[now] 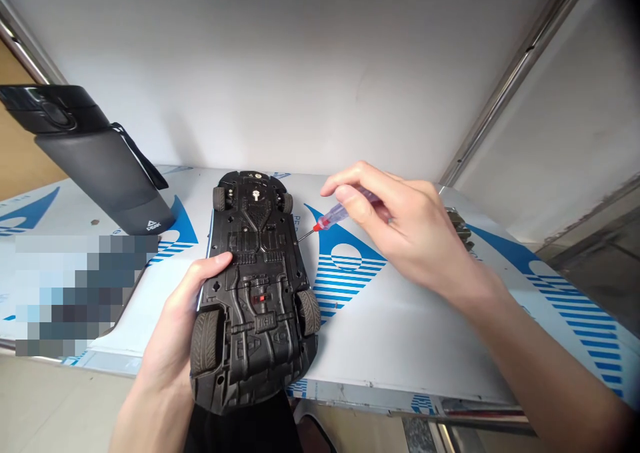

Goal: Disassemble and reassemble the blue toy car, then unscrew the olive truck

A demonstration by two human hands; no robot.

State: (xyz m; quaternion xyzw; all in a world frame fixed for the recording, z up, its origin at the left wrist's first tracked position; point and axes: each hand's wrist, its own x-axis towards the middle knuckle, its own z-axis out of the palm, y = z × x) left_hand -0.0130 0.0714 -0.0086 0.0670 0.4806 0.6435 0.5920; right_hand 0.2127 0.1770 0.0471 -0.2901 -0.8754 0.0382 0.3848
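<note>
A toy car (257, 273) is held belly up, its black plastic underside, grey-black tyres and small red switch facing me. My left hand (175, 313) grips it along its left side, the thumb lying on the underside. In my right hand (395, 219) is a screwdriver (330, 218) with a clear purplish handle and a red collar. Its thin shaft slants down to the left, and the tip is at the car's right edge, near the middle. Whether the tip sits in a screw hole I cannot tell. Some fingers of my left hand are hidden beneath the car.
A dark grey water bottle (107, 173) with a black lid and strap stands at the left. Before it lies a flat, blurred-out item (85, 293). A small greenish metallic object (459, 227) is partly behind my right wrist. A white panel (280, 73) closes off the back.
</note>
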